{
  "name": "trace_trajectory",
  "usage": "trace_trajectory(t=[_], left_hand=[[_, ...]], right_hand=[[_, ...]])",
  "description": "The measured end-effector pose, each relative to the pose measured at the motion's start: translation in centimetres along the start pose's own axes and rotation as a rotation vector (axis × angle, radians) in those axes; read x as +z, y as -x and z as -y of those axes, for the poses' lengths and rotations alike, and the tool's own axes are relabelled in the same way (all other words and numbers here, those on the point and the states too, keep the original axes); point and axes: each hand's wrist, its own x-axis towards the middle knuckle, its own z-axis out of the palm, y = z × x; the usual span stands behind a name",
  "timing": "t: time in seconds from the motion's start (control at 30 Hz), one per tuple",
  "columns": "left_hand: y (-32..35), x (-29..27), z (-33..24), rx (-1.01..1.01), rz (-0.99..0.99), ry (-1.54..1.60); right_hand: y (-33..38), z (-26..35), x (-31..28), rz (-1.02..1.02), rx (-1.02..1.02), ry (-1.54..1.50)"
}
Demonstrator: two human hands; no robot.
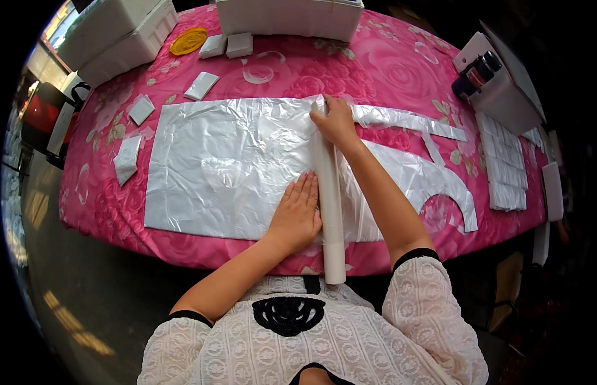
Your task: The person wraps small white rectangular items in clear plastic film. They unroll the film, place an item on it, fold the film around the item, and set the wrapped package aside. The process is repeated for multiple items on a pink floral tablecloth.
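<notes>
A thin, shiny, see-through plastic apron (202,167) lies spread across the table, its curved neck cut-out and long strips pointing right. Over its middle, running from far to near, lies a long white tube (334,237); its near end juts past the table's front edge. My left hand (296,215) rests flat on the plastic just left of the tube, fingers stretched out and palm down. At the tube's far end my right hand (337,122) is closed around it, thumb on the left side. Some plastic film bunches by those fingers.
Small folded plastic packets (202,85) lie at the left and back. White foam boxes (289,18) stand along the far edge beside a yellow coil (189,41). At the right are a stack of folded plastic (504,163), a dark bottle (476,75) and a white box (510,86).
</notes>
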Motion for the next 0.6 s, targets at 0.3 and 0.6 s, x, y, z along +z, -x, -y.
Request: trace_trajectory(t=[0.3,0.6], left_hand=[[0.1,0.1,0.1,-0.028,0.024,0.011],[0.0,0.0,-0.1,-0.028,0.003,0.021]], right_hand=[[0.6,5.5,0.4,0.208,-0.112,-0.330],[2.7,4.1,-0.3,0.130,-0.375,0.148]])
